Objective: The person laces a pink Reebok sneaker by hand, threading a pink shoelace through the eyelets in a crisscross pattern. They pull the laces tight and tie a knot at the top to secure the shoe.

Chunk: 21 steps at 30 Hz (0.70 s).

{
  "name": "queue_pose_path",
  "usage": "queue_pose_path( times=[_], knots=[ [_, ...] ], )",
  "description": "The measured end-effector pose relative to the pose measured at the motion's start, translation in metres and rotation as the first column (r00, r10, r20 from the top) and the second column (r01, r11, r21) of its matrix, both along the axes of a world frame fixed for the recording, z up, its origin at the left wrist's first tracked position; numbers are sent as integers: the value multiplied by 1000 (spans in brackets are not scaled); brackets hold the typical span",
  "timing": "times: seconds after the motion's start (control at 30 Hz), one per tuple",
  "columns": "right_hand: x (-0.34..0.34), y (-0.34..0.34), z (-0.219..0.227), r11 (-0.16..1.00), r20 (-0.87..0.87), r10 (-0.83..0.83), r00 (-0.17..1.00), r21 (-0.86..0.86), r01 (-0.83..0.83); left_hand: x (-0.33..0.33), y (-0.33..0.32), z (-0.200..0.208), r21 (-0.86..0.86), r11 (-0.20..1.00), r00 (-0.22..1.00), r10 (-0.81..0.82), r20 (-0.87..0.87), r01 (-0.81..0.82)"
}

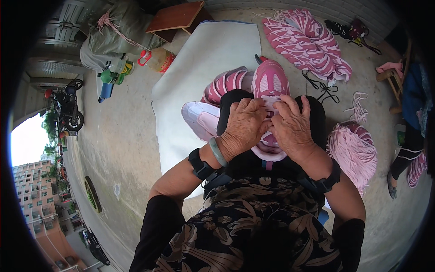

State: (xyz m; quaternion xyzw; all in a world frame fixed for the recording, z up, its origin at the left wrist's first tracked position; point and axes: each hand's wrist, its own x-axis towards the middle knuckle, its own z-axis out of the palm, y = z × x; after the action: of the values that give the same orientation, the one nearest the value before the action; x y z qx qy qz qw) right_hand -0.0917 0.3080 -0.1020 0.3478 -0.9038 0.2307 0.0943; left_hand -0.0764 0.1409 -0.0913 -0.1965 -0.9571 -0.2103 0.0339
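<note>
A pink sneaker rests on my lap between my knees, its toe pointing away from me. Across its tongue runs a pale pink shoelace. My left hand is closed over the left row of eyelets, its fingertips pinching the lace. From the other side my right hand meets it, thumb and forefinger closed at the lace and the outer fingers raised. The fingers partly hide the lace and the shoe's middle. Left of my knee lie a pale shoe-shaped piece and a row of nested pink shoe uppers.
A white sheet covers the floor at left. Pink uppers are heaped at far right, with a bundle of pale laces nearer. Black cord lies between them. Bottles and a wooden stool stand at far left. Another person's leg shows at right.
</note>
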Motion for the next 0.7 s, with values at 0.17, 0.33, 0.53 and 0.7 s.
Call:
queue_pose_path(
  times=[0.17,0.33,0.53,0.7],
  knots=[
    [-3,9,3,997,22,-4,1000,-81,5,-3,-7,-13,299,954,999,-7,54,-10],
    [-7,46,1,841,343,135,929,-536,76,10,-39,-9,661,728,939,-73,337,-181],
    [6,92,-19,630,772,309,556,-604,488,32,-71,-22,760,419,791,-141,596,-497],
    [-8,83,-22,614,796,270,542,-576,540,18,-51,-8,747,333,794,12,607,-576]
  ],
)
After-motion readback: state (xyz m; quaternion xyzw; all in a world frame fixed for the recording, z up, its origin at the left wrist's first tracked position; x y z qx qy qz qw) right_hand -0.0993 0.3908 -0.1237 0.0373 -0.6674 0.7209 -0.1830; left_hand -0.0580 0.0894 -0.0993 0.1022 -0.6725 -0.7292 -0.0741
